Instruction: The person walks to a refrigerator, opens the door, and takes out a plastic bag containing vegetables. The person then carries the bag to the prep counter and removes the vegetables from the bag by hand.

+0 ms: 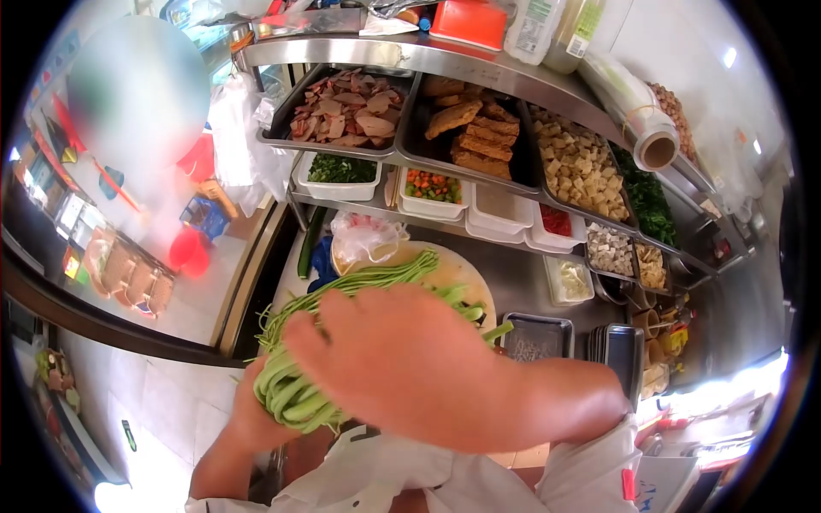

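Observation:
A bundle of long green beans (295, 389) lies folded in a loop, its far part reaching over a round cutting board (475, 278). My left hand (256, 410) is wrapped round the near, looped end from the left and below. Across the top of the bundle reaches my right hand (393, 342), its back toward the camera. Its fingers lie over the beans, slightly apart, with their undersides hidden. Short green pieces (462, 303) show on the board beyond my right hand.
Metal trays of sliced meat (346, 107), brown slabs (487, 141) and pale cubes (577, 162) stand on a shelf. White tubs sit beneath. A plastic bag (368, 235) lies behind the beans. Right of the board are an empty metal tray (537, 338) and stacked trays (617, 350).

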A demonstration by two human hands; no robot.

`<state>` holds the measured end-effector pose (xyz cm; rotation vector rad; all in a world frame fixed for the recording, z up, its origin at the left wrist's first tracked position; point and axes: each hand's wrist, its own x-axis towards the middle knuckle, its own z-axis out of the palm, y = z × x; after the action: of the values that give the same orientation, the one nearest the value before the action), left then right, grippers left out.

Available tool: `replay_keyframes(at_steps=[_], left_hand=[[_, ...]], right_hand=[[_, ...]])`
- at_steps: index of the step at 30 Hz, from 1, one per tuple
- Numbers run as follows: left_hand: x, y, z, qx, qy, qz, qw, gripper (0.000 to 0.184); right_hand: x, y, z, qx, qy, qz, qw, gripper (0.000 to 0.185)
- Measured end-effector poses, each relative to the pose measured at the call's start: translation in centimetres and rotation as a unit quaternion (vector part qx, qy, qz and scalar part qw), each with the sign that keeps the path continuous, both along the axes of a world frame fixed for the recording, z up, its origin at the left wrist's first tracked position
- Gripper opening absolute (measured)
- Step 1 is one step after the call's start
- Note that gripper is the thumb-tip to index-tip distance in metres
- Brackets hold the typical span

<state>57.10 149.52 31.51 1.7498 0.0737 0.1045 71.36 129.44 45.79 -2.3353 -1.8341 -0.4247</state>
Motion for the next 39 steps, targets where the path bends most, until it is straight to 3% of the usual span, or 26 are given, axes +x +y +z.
replay_keyframes(at_steps=[1, 2, 5, 8, 10, 12, 16, 20, 24, 26, 28, 30, 31, 33, 35, 37, 39], left_hand=[[-0.7, 1.2, -0.8, 0.027, 0.034, 0.025, 0.999, 0.083], [-0.7, 2.5, -1.9, 0.152, 0.015, -0.001, 0.988, 0.080], [2.5, 2.6, -2.8, 0.330, 0.106, -0.081, 0.935, 0.077], [7.3, 1.1, -10.8, 0.369, 0.128, -0.112, 0.914, 0.070], [9.5, 0.2, -19.5, 0.410, 0.040, -0.092, 0.906, 0.072], [11.0, -1.1, -24.4, 0.460, 0.023, -0.085, 0.884, 0.069], [8.8, -5.3, -25.0, 0.515, -0.065, 0.021, 0.854, 0.067], [1.4, -6.2, -25.0, 0.486, -0.026, 0.019, 0.874, 0.063], [-10.9, -4.7, -24.4, 0.480, 0.170, 0.035, 0.860, 0.052], [-19.0, -3.8, -24.6, 0.438, 0.305, 0.081, 0.842, 0.047], [-28.0, -4.0, -26.4, 0.373, 0.413, 0.176, 0.812, 0.042], [-35.8, -4.2, -28.0, 0.292, 0.492, 0.235, 0.786, 0.038], [-39.7, -4.3, -28.9, 0.247, 0.536, 0.237, 0.772, 0.038], [-50.0, -5.6, -37.0, 0.226, 0.627, 0.215, 0.713, 0.040], [-56.2, -6.4, -39.8, 0.132, 0.670, 0.240, 0.690, 0.050], [-58.9, -4.9, -41.1, 0.121, 0.644, 0.184, 0.733, 0.051], [-61.2, -0.5, -43.1, 0.117, 0.618, 0.177, 0.757, 0.051]], right_hand=[[0.5, -0.2, -1.1, -0.017, 0.048, -0.015, 0.999, 0.028], [1.1, -0.6, -2.8, -0.033, 0.095, -0.030, 0.995, 0.030], [3.2, -2.3, -11.2, -0.076, 0.131, -0.112, 0.982, 0.033], [6.6, -4.1, -20.9, -0.075, 0.145, -0.142, 0.976, 0.035], [8.5, -5.4, -27.4, -0.118, 0.143, -0.175, 0.967, 0.036], [10.1, -6.5, -32.3, -0.140, 0.133, -0.189, 0.963, 0.038], [12.2, -8.5, -38.6, -0.147, 0.102, -0.171, 0.969, 0.043], [13.8, -8.2, -41.4, -0.173, 0.073, -0.172, 0.967, 0.047], [13.3, -7.2, -42.5, -0.152, 0.103, -0.230, 0.956, 0.056], [10.6, -6.7, -40.6, -0.053, 0.125, -0.143, 0.980, 0.057], [5.5, -5.4, -36.9, -0.172, 0.198, -0.085, 0.961, 0.057], [-1.1, -5.2, -42.5, -0.120, 0.166, 0.013, 0.979, 0.056], [-4.1, -3.3, -40.9, -0.097, 0.258, 0.076, 0.958, 0.056], [-9.6, 1.6, -38.0, -0.182, 0.324, 0.143, 0.917, 0.054], [-13.1, 6.1, -45.0, -0.247, 0.394, 0.224, 0.857, 0.044], [-16.1, 11.7, -47.7, -0.274, 0.513, 0.300, 0.756, 0.038], [-19.2, 18.2, -46.5, -0.291, 0.489, 0.286, 0.771, 0.038]])
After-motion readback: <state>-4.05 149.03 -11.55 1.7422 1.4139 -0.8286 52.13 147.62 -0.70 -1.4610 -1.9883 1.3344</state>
